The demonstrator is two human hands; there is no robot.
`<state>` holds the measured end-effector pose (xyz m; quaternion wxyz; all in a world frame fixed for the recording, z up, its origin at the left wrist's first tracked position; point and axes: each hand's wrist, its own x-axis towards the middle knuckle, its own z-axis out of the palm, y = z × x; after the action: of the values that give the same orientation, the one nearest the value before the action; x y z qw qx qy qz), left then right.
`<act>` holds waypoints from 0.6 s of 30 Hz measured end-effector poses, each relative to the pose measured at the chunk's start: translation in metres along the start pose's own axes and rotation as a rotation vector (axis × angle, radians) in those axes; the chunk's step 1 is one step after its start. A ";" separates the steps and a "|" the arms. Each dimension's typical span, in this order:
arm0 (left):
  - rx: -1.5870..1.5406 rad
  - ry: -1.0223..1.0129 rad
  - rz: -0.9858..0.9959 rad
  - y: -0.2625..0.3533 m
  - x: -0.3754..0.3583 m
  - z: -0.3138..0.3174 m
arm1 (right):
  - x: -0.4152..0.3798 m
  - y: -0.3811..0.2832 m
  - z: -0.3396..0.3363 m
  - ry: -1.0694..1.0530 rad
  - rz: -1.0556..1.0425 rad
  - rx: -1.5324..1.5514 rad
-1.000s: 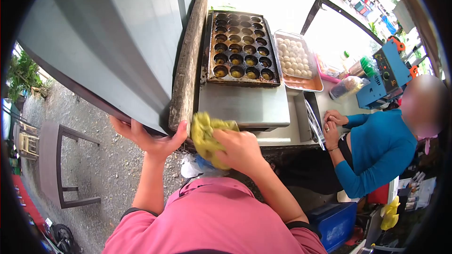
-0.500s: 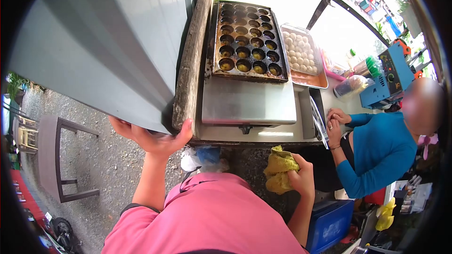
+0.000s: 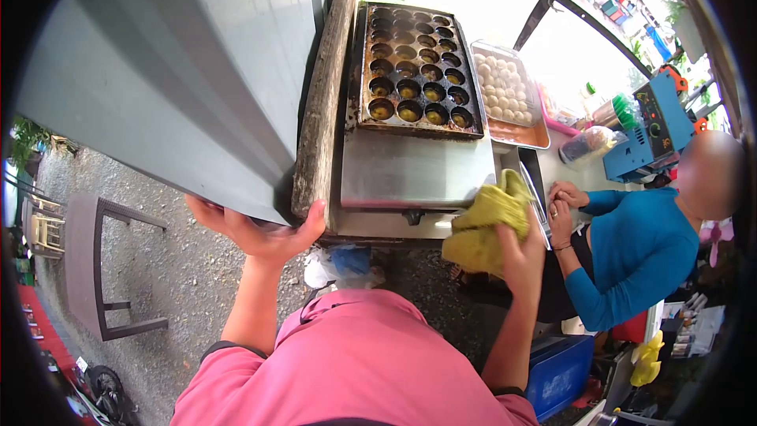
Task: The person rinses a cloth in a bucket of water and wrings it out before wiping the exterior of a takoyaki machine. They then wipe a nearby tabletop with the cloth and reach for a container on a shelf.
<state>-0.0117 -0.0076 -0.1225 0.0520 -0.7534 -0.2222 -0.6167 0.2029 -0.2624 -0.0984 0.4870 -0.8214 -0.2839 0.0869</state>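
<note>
The right hand (image 3: 522, 256)'s grip is clamped on the yellow cloth (image 3: 487, 221), bunched by the stove (image 3: 418, 173)'s front right corner near the bench (image 3: 371, 226) edge, while the left hand (image 3: 270, 238) spreads at the panel (image 3: 189, 95)'s lower edge and the beam (image 3: 318, 126)'s end, its hold too hidden to tell. Good handling likely means keeping loose folds gathered, clear of the pan (image 3: 418, 131) and knob (image 3: 412, 218). Marks on the blue machine (image 3: 640, 130) and blue box (image 3: 561, 375) are unreadable.
</note>
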 end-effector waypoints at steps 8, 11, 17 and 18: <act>0.003 0.024 0.004 0.000 -0.005 0.002 | 0.037 -0.022 0.054 -0.076 -0.194 -0.946; -0.012 0.007 -0.022 0.001 -0.002 0.000 | 0.048 -0.031 0.071 -0.150 -0.252 -1.022; -0.008 0.008 -0.067 0.000 -0.010 0.001 | 0.037 -0.068 0.129 -0.297 -0.381 -1.038; -0.024 0.010 -0.061 0.000 -0.008 0.000 | 0.034 -0.070 0.140 -0.303 -0.448 -1.003</act>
<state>-0.0128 -0.0100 -0.1300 0.0251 -0.7437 -0.2371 -0.6245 0.1454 -0.1133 -0.1057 -0.0022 -0.8501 -0.5245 -0.0469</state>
